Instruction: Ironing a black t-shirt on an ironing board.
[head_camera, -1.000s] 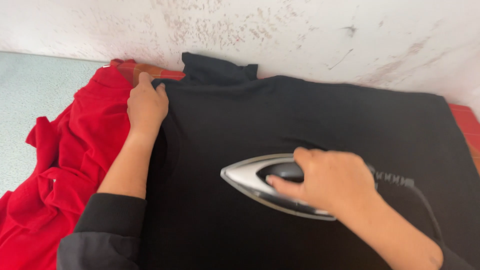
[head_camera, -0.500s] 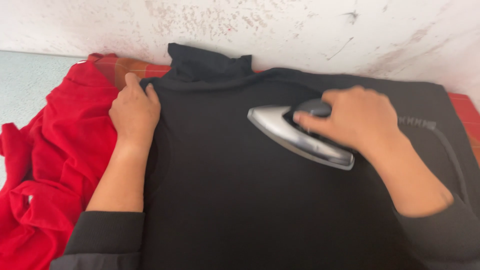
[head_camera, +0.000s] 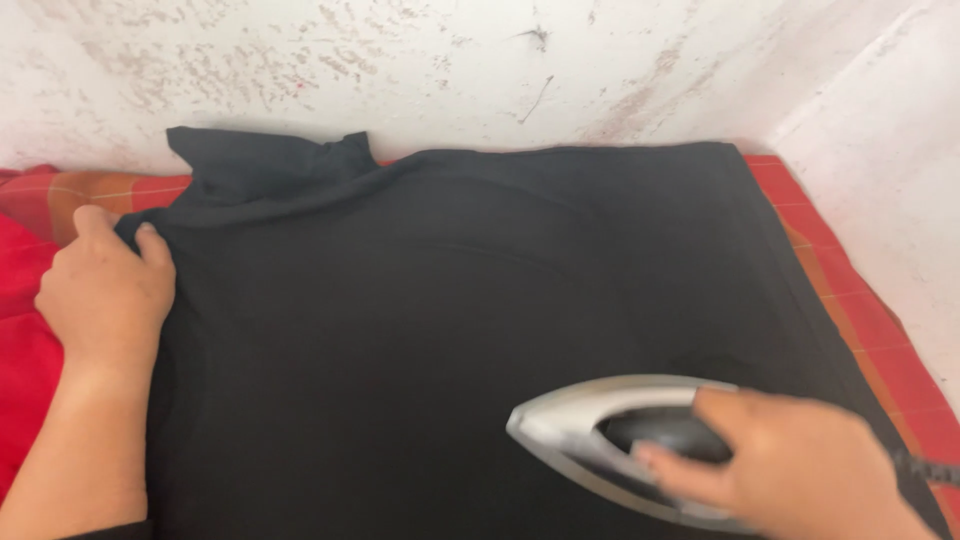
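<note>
A black garment (head_camera: 450, 330) lies spread flat over a red checked cloth (head_camera: 850, 290), its collar bunched against the wall at the upper left. My right hand (head_camera: 800, 475) grips the dark handle of a silver iron (head_camera: 590, 430) resting on the garment at the lower right, its tip pointing left. My left hand (head_camera: 105, 290) pinches the garment's left edge by the shoulder and holds it down.
A red garment (head_camera: 25, 330) lies at the far left beside the black one. A stained white wall (head_camera: 450, 70) runs along the back and turns a corner at the right. The iron's black cord (head_camera: 930, 470) trails off at the lower right.
The iron has slid from the upper middle of the garment down to the lower right. The view has shifted right, so the left hand now sits at the frame's left edge, still gripping the garment.
</note>
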